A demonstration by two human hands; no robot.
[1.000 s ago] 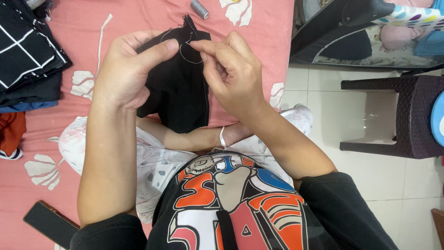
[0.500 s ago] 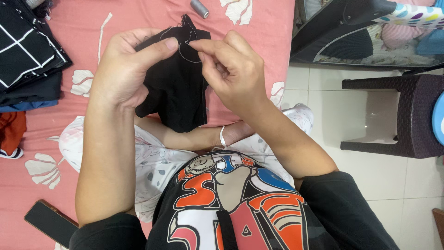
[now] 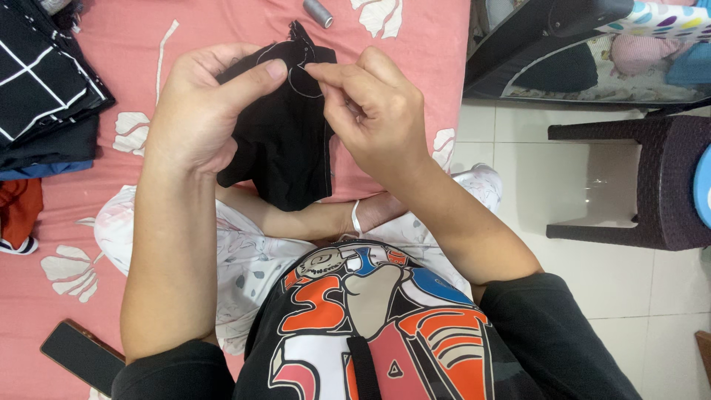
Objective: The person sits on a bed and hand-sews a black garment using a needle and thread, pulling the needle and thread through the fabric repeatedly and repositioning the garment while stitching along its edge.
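Pink bedsheet [image 3: 133, 44] with white flower prints fills most of the left half. Upper left there's a stack of folded clothes [image 3: 44, 89], black with white grid lines on top, blue underneath, plus something orange [image 3: 16, 211] just below it. Grey thread spool [image 3: 318, 12] sits at the top edge. Dark phone [image 3: 80, 355] lies lower left. On the right, a dark wicker-look stool [image 3: 652, 178] stands on white floor tiles [image 3: 592, 296].

Single head-worn view, looking steeply down from close above, bed [image 3: 222, 44] ahead, tiled floor [image 3: 592, 296] at right
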